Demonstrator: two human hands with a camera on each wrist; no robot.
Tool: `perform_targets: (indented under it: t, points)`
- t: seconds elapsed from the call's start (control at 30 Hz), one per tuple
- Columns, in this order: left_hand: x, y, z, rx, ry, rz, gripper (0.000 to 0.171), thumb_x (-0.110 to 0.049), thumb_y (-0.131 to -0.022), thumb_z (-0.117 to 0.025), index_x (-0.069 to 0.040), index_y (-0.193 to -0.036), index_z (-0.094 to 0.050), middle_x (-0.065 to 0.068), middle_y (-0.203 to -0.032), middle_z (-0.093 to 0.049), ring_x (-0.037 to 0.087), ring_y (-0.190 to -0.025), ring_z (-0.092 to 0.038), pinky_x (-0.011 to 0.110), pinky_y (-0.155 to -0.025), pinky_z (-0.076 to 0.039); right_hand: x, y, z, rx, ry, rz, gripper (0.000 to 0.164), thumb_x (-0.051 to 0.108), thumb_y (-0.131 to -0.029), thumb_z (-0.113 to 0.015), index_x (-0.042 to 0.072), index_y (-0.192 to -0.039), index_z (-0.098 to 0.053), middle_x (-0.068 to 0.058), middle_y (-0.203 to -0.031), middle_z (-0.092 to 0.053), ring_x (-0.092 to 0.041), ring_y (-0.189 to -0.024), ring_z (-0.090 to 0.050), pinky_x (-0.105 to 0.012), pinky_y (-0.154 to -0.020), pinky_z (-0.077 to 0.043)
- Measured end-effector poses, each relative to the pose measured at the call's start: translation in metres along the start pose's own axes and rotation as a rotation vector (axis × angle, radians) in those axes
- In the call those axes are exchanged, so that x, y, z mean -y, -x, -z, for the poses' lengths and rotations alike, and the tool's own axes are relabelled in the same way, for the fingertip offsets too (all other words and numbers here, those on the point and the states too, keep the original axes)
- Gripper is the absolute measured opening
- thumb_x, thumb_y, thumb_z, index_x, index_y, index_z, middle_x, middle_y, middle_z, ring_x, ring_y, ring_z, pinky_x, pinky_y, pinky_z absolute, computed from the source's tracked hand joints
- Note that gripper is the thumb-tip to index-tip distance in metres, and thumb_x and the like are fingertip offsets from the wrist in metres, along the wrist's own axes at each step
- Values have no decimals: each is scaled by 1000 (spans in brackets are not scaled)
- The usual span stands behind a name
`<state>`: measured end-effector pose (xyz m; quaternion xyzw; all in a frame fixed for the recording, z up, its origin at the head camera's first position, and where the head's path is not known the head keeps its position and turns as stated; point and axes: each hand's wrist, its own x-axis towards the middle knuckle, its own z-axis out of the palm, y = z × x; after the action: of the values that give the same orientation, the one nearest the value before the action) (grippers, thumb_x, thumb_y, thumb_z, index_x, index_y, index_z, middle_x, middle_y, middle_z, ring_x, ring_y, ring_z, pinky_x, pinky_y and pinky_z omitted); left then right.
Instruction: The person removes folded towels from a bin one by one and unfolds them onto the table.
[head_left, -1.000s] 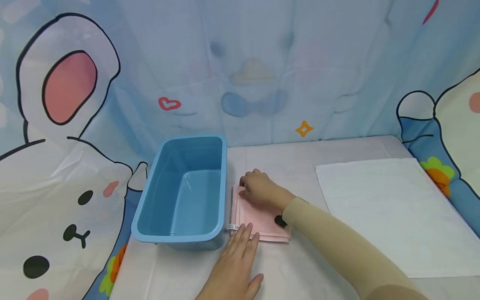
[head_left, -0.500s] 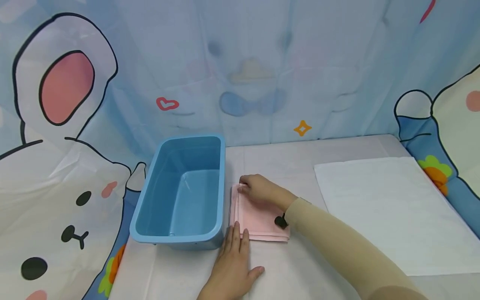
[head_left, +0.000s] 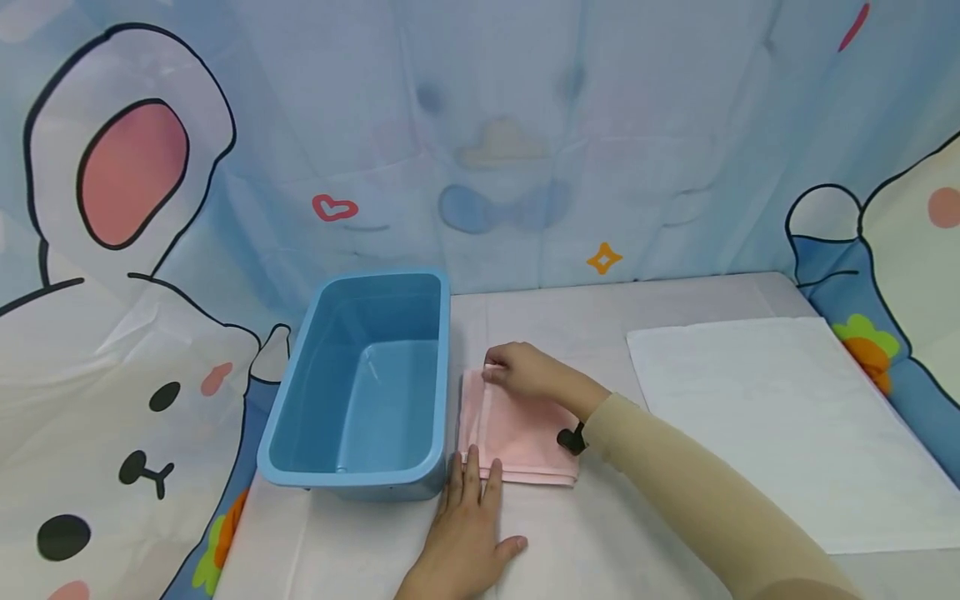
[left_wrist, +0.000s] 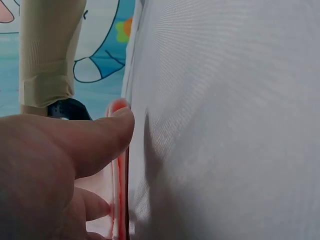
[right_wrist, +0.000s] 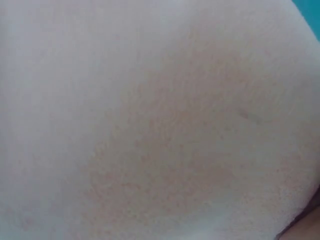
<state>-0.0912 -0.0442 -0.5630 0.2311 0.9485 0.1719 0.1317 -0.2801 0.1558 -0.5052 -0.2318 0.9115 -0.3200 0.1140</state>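
Observation:
A folded pink cloth (head_left: 525,442) lies on the white table, layered in a neat square. My right hand (head_left: 528,371) pinches its upper layer near the far left corner, thumb and curled fingers at the edge. My left hand (head_left: 467,533) lies with straight fingers spread, fingertips resting on the near left corner. In the left wrist view the left hand's thumb (left_wrist: 107,140) sticks out beside the stacked pink edges of the cloth (left_wrist: 119,195). A blurred, close pale surface fills most of the right wrist view, so the right fingertips are hidden there.
A blue plastic basin (head_left: 444,392) stands just left of the cloth, with nothing in it. To the right, a flat white sheet (head_left: 780,433) lies on the table. A printed cartoon curtain (head_left: 517,100) hangs behind the table.
My right fingers have curled onto the cloth's far edge, and the hand has shifted slightly right. My left fingertips have moved a little left, covering the small white tag seen earlier.

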Motion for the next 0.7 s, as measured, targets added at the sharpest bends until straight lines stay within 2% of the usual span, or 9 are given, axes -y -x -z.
perform_targets:
  t: [0.13, 0.3, 0.47, 0.7]
  points:
    - [-1, -1, 1, 0, -3, 0, 105, -61, -96, -72, -8, -172, -24, 29, -179, 1, 53, -166, -5, 62, -129, -31, -3, 4, 9, -2, -27, -16, 21, 24, -110, -61, 12, -95, -70, 0, -80, -61, -15, -75, -53, -34, -75, -45]
    - [-4, -1, 2, -14, -9, 4, 106, -58, -96, -75, -9, -173, -21, 30, -179, 2, 51, -167, -6, 60, -130, -30, -9, 8, 18, 4, -66, -22, 24, 24, -110, -61, 13, -91, -71, 2, -74, -56, -14, -70, -49, -33, -72, -44]
    - [-7, -1, 1, -24, -26, 18, 102, -57, -94, -76, -9, -171, -28, 32, -179, -1, 53, -166, -7, 63, -128, -32, -13, 14, 24, 22, -85, -6, 25, 24, -109, -62, 13, -90, -73, 4, -70, -55, -13, -66, -47, -34, -70, -43]
    - [-10, -3, 1, 34, -34, 71, 96, -62, -96, -71, -13, -170, -34, 35, -177, -4, 57, -165, -3, 65, -128, -30, -22, 23, 34, 21, -82, -16, 24, 26, -107, -66, 14, -88, -75, 4, -72, -60, -13, -68, -47, -33, -68, -43]
